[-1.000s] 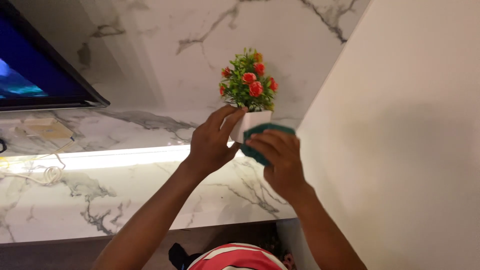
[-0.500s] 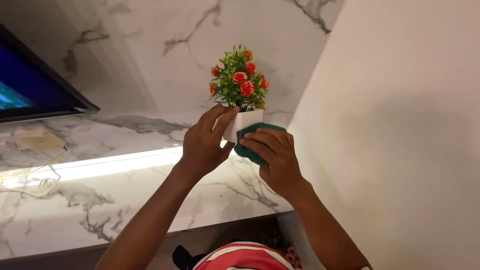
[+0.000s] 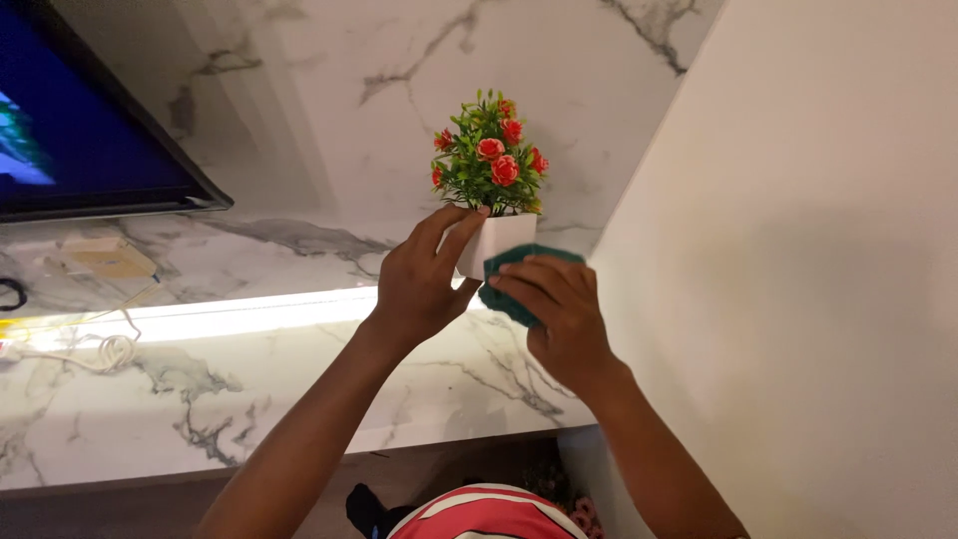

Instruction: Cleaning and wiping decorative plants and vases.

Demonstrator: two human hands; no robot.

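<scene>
Left fingers (image 3: 454, 232) still clasp the pot (image 3: 494, 243) mid-frame. Right fingers (image 3: 534, 284) press the cloth (image 3: 504, 299) against it, barely shifted; wiping continues.

left hand (image 3: 419, 284) gripping white flower pot (image 3: 496, 240); right hand (image 3: 557, 309) pressing green cloth (image 3: 504, 294)

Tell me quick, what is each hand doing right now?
Left hand: closed, fingers holding the small white pot of the red-flowered plant.
Right hand: closed, fingers pressing a green cloth against the pot.
</scene>
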